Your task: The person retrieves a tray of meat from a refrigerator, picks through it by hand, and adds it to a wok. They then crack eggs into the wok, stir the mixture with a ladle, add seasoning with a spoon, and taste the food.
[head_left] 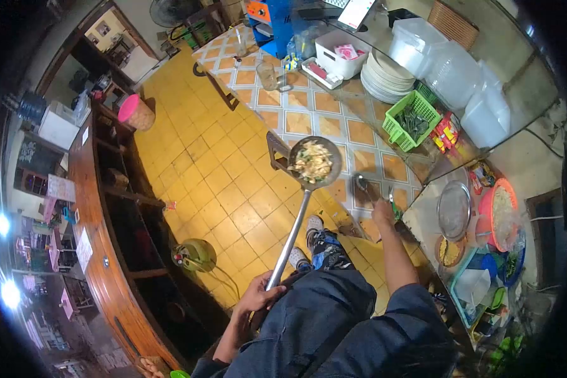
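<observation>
My left hand [258,294] is closed round the long metal handle of a ladle [294,228]. Its wide round bowl is raised in front of me, over the table edge in this view, and carries a heap of pale, stir-fried-looking food [314,161] with green bits. At the edge of the tiled table [329,123], my right hand [382,213] has its fingers curled in. A dark, spoon-like utensil [361,184] extends from those fingers over the tiles; I cannot tell its exact kind. Another thin utensil with a green part [392,196] lies just beside that hand.
Plates [384,79] are stacked at the back of the table, near a green basket [412,120] and a glass mug [269,77]. On the right counter are a metal strainer [453,209] and an orange basin [499,214]. A gas cylinder [194,256] stands on the floor.
</observation>
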A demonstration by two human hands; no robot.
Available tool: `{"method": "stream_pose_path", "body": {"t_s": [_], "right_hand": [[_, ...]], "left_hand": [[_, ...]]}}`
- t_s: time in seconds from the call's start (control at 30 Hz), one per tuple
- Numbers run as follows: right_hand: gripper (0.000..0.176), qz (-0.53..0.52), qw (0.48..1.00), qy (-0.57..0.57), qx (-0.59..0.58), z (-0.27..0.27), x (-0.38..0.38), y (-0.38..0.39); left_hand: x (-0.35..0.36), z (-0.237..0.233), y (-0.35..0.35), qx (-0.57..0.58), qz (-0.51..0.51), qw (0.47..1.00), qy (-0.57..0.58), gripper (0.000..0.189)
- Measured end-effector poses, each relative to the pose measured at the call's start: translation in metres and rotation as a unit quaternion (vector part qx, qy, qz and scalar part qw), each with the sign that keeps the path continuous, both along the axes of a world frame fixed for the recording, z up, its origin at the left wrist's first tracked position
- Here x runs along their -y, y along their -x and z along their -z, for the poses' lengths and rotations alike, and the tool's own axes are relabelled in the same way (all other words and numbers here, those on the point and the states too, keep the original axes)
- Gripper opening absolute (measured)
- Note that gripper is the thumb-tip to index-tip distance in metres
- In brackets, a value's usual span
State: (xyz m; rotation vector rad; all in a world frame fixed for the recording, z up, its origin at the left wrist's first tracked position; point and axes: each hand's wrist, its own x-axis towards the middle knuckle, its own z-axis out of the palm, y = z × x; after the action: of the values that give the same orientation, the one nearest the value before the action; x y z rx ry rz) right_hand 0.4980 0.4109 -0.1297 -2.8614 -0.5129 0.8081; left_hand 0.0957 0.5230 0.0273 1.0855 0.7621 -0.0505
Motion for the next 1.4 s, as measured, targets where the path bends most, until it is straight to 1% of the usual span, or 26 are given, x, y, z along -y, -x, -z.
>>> {"method": "stream_pose_path", "body": {"t_s": [0.03,0.1,0.13,0.23,0.27,0.37,0.4,0.43,0.5,0.53,0.57,0.6,0.63,0.7,0.73,0.8,0.9,0.97,1.03,1.07,1.1,1.17,1.23,1.3,1.33,1.4], "right_hand": [[0.025,0.007,1.0,0.0,-0.003,0.004,0.0,-0.002],[0.029,-0.038,0.999,0.012,0.034,0.012,0.001,-0.006],[0.029,-0.03,0.999,0.011,0.035,0.01,-0.001,-0.009],[0.03,0.035,0.996,0.081,-0.024,-0.001,-0.012,-0.014],[0.026,0.04,0.998,0.049,-0.006,-0.003,-0.009,-0.015],[0.024,0.059,0.997,0.055,0.002,-0.018,-0.009,-0.016],[0.022,0.035,0.997,0.056,0.039,-0.005,-0.003,-0.014],[0.022,0.045,0.997,0.056,0.037,-0.001,0.004,-0.013],[0.017,0.031,0.998,-0.029,0.038,-0.026,0.01,-0.01],[0.017,0.043,0.998,-0.027,0.039,-0.023,0.017,-0.01],[0.015,0.104,0.972,-0.201,0.055,-0.024,0.026,-0.008],[0.013,0.163,0.912,-0.368,0.074,-0.024,0.032,-0.007],[0.013,0.178,0.91,-0.365,0.079,-0.025,0.038,-0.002],[0.008,0.306,0.805,-0.497,0.112,-0.078,0.042,0.002],[0.008,0.315,0.802,-0.493,0.117,-0.102,0.044,0.006],[0.009,0.335,0.69,-0.61,0.196,-0.145,0.047,0.014],[0.012,0.316,0.668,-0.637,0.218,-0.18,0.051,0.018],[0.012,0.336,0.665,-0.627,0.226,-0.2,0.04,0.023],[0.013,0.262,0.738,-0.552,0.287,-0.214,0.027,0.028],[0.013,0.255,0.772,-0.506,0.289,-0.216,0.022,0.031],[0.013,0.262,0.77,-0.502,0.292,-0.212,0.018,0.035],[0.015,0.158,0.808,-0.418,0.385,-0.2,0.01,0.04],[0.014,0.151,0.809,-0.402,0.4,-0.2,0.0,0.046],[0.013,0.155,0.822,-0.37,0.403,-0.188,-0.004,0.051],[0.013,0.176,0.841,-0.354,0.37,-0.186,-0.006,0.057],[0.013,0.196,0.827,-0.374,0.372,-0.171,-0.007,0.061]], "left_hand": [[-0.012,-0.006,-0.011,-0.003,0.007,1.0,0.0,0.03],[-0.035,-0.014,-0.036,-0.027,0.072,0.996,-0.041,0.028],[-0.044,-0.014,-0.046,-0.026,0.08,0.996,-0.042,0.028],[-0.069,-0.017,-0.08,-0.027,0.117,0.992,-0.031,0.03],[-0.077,-0.024,-0.093,-0.032,0.133,0.99,-0.045,0.03],[-0.099,-0.033,-0.125,-0.014,0.176,0.982,-0.064,0.028],[-0.104,-0.032,-0.13,-0.009,0.18,0.98,-0.09,0.027],[-0.107,-0.032,-0.134,-0.003,0.183,0.976,-0.114,0.026],[-0.118,-0.032,-0.142,-0.003,0.206,0.973,-0.105,0.024],[-0.124,-0.032,-0.146,-0.006,0.219,0.971,-0.095,0.023],[-0.128,-0.035,-0.152,-0.005,0.231,0.968,-0.093,0.023],[-0.134,-0.04,-0.161,-0.019,0.25,0.963,-0.096,0.022],[-0.14,-0.045,-0.166,-0.033,0.27,0.957,-0.101,0.02],[-0.15,-0.05,-0.174,-0.046,0.302,0.946,-0.109,0.02],[-0.154,-0.052,-0.177,-0.063,0.32,0.938,-0.117,0.019],[-0.162,-0.058,-0.183,-0.059,0.343,0.93,-0.117,0.018],[-0.171,-0.056,-0.192,-0.042,0.386,0.913,-0.125,0.018],[-0.179,-0.054,-0.196,-0.033,0.414,0.9,-0.13,0.018],[-0.184,-0.052,-0.201,-0.012,0.447,0.884,-0.139,0.019],[-0.185,-0.05,-0.204,-0.011,0.454,0.88,-0.139,0.019],[-0.186,-0.049,-0.206,-0.012,0.457,0.88,-0.125,0.019],[-0.189,-0.048,-0.209,-0.014,0.466,0.878,-0.108,0.02],[-0.191,-0.048,-0.213,-0.001,0.509,0.849,-0.143,0.021],[-0.189,-0.051,-0.217,-0.003,0.517,0.845,-0.138,0.021],[-0.189,-0.053,-0.219,-0.005,0.521,0.844,-0.132,0.021],[-0.192,-0.053,-0.221,0.006,0.53,0.839,-0.126,0.021]]}}
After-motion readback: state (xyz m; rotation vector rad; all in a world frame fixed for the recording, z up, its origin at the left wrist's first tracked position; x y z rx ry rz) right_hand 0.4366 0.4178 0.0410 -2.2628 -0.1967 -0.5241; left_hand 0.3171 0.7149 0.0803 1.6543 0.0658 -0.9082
